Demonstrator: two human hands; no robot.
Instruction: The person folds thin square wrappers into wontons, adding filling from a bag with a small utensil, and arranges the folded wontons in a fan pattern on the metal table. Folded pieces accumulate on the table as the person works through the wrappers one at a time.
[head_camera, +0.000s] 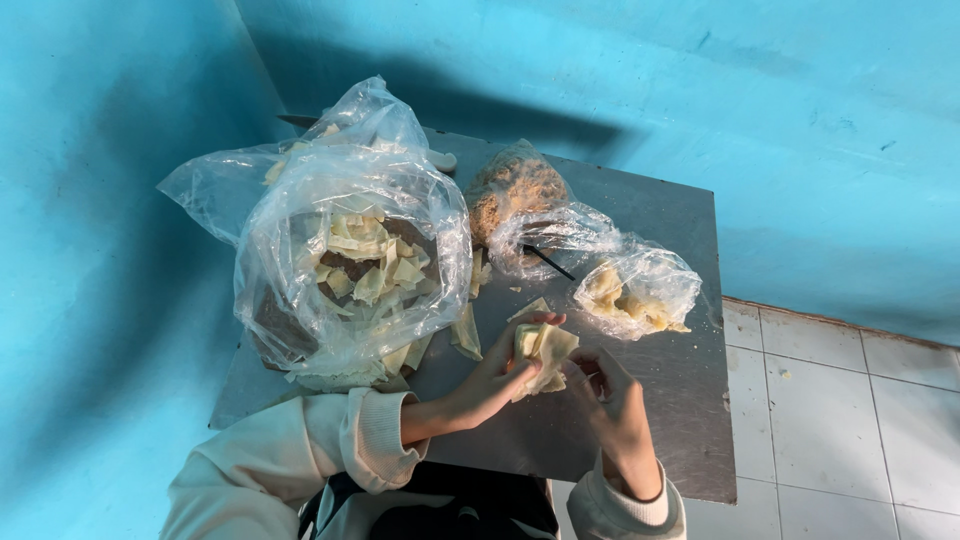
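Note:
My left hand (497, 372) holds a pale yellow folded wrapper (543, 352) above the metal table (660, 380). My right hand (610, 400) sits just right of it, fingers curled against the wrapper's edge. A large clear plastic bag (350, 250) full of pale yellow wrapper sheets lies to the left of my hands. Behind the hands are a bag of brown crumbly filling (512, 190) and a smaller bag of pale yellow pieces (640, 292). A dark thin stick (548, 262) lies on the plastic between them.
Loose wrapper scraps (465, 330) lie on the table beside the big bag. Blue walls close in on the left and behind. White floor tiles (840, 420) show to the right of the table. I wear cream sleeves (300, 450).

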